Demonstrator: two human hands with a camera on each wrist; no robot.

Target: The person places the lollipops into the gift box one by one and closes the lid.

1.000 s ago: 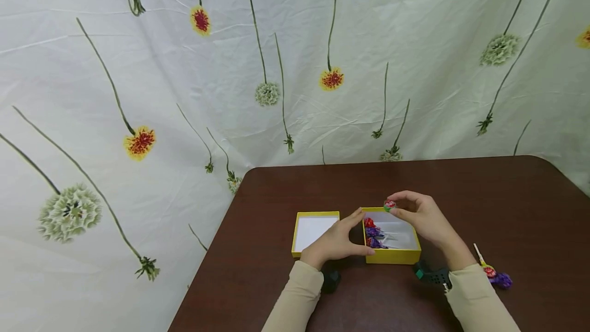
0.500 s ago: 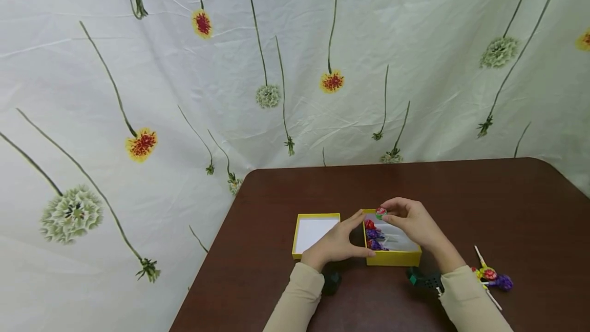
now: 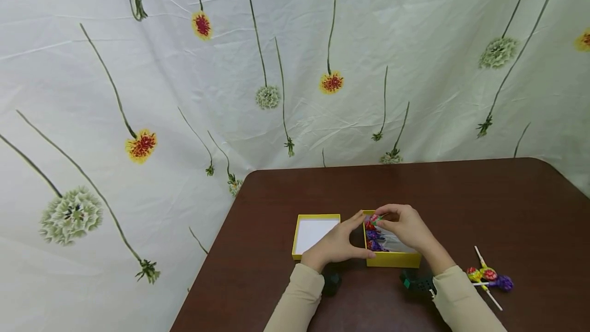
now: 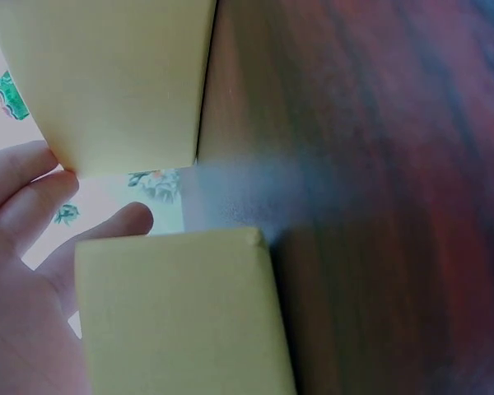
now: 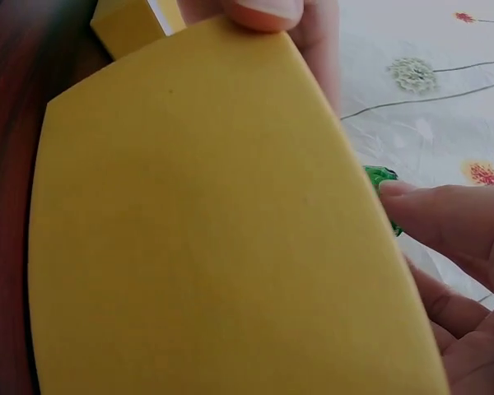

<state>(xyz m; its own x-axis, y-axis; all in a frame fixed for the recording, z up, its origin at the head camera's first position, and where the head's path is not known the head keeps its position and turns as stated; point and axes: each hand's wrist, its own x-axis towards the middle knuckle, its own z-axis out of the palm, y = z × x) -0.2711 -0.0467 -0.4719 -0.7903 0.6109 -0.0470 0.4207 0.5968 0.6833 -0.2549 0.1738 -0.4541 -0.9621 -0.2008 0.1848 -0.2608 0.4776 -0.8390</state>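
Note:
My right hand (image 3: 405,227) pinches a round lollipop (image 3: 375,219) with a red and green wrapper at the back left of an open yellow box (image 3: 393,260). In the right wrist view, part of the green wrapper (image 5: 381,175) shows at the fingertips behind the box wall. Inside the box, a red lollipop and purple ones (image 3: 372,234) lie along its left side, white sticks pointing right. My left hand (image 3: 334,242) holds the box at its left side, thumb at the front corner, fingers toward the back corner.
The yellow-rimmed lid (image 3: 315,233), white inside up, lies left of the box. Several lollipops (image 3: 487,274), yellow and purple, lie loose on the brown table (image 3: 465,193) near the right forearm. A white flowered cloth (image 3: 295,65) hangs behind the table.
My right hand has moved left and lower, bringing the red and green lollipop to the box's back left corner. My left hand has kept its place on the box.

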